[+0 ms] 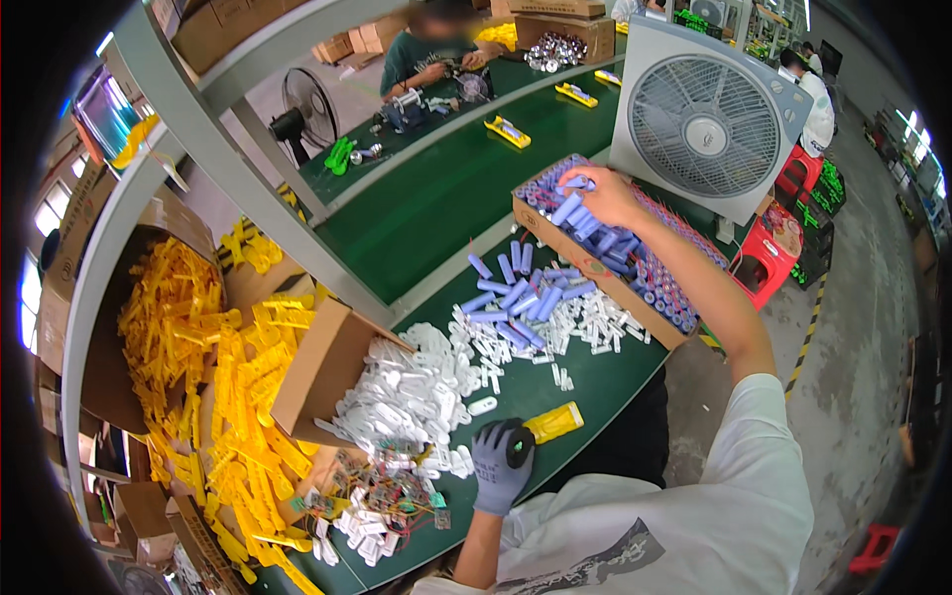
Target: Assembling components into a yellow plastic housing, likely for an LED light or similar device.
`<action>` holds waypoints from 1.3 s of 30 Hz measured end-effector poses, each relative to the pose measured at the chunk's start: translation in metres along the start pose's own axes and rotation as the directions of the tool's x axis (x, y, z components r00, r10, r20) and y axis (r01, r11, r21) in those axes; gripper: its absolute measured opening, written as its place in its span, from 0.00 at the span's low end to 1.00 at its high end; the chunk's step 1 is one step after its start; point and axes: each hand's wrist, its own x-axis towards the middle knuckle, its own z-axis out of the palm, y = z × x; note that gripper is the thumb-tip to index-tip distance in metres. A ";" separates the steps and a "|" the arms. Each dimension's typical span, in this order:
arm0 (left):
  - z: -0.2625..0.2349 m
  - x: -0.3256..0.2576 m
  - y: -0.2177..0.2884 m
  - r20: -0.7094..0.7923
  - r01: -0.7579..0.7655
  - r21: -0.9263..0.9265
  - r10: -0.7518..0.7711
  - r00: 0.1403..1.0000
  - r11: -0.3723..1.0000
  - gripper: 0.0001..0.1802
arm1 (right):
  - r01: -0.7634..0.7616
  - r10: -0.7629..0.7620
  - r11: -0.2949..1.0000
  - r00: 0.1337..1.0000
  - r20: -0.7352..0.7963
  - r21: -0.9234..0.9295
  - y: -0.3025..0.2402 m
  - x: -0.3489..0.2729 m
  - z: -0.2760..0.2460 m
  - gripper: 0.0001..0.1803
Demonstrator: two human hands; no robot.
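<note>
Bright, even light fills the scene, with daylight glaring through windows [45, 213] at the left; shadows stay soft. Straight edges bend toward the black rim; focus is sharp.

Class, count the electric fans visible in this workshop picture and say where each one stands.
2. A white box fan stands right of the green bench, behind the carton of blue cells. A black pedestal fan stands on the floor, upper left. Others may be hidden.

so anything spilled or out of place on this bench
Yes. A tipped cardboard box has white plastic pieces pouring onto the green table. Blue cylindrical cells lie loose outside their box, and yellow plastic parts overflow at the left.
</note>
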 end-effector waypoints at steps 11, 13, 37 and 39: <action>0.001 0.007 0.001 -0.025 -0.022 -0.045 0.021 0.999 0.999 0.16 | -0.108 0.115 0.993 0.956 0.269 -0.041 -0.058 -0.049 0.089 0.08; 0.003 0.003 -0.001 -0.030 -0.049 -0.049 0.047 0.998 0.998 0.17 | -0.138 0.152 0.987 0.959 0.238 -0.076 -0.051 -0.055 0.100 0.09; 0.000 0.001 0.002 -0.044 -0.019 -0.096 0.015 0.999 0.995 0.16 | 0.173 0.118 0.637 0.941 0.317 -0.751 -0.048 -0.148 0.051 0.13; -0.001 0.001 0.003 -0.054 -0.012 -0.089 0.008 0.999 0.996 0.16 | 0.162 0.001 0.729 0.971 0.238 -0.665 -0.054 -0.154 0.037 0.13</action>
